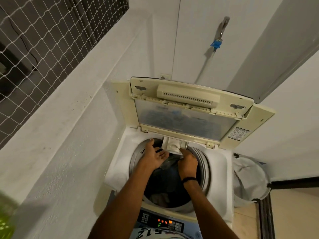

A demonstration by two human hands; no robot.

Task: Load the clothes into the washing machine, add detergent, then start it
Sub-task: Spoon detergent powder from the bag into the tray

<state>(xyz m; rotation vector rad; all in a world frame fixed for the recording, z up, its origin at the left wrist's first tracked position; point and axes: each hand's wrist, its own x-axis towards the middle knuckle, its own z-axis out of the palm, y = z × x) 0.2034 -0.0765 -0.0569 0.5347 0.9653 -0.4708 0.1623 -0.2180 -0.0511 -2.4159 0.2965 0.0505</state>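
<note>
A window with white net (39, 40) is on the far left, above a rough white wall ledge (57, 128). The white washing machine (119, 163) stands tight against that ledge. Its yellowed plastic lid (186, 118) is folded up at the back, so the round drum (206, 169) is wide open on top. Dark clothes (165, 187) lie deep inside it. The left hand (153, 157) is over the drum's back left edge, loose with straight fingers and holding nothing. Just to its right, the small pale detergent drawer (172, 144) sticks out from under the lid. The right hand (187, 163) is at the drawer's front lip, fingers curled tight on a shiny grey pouch (170, 163) that hangs between the two hands. Near the bottom edge, the control panel (155, 219) shows orange lights. On the right, a soft white laundry basket (250, 176) sits just beside the machine.
</note>
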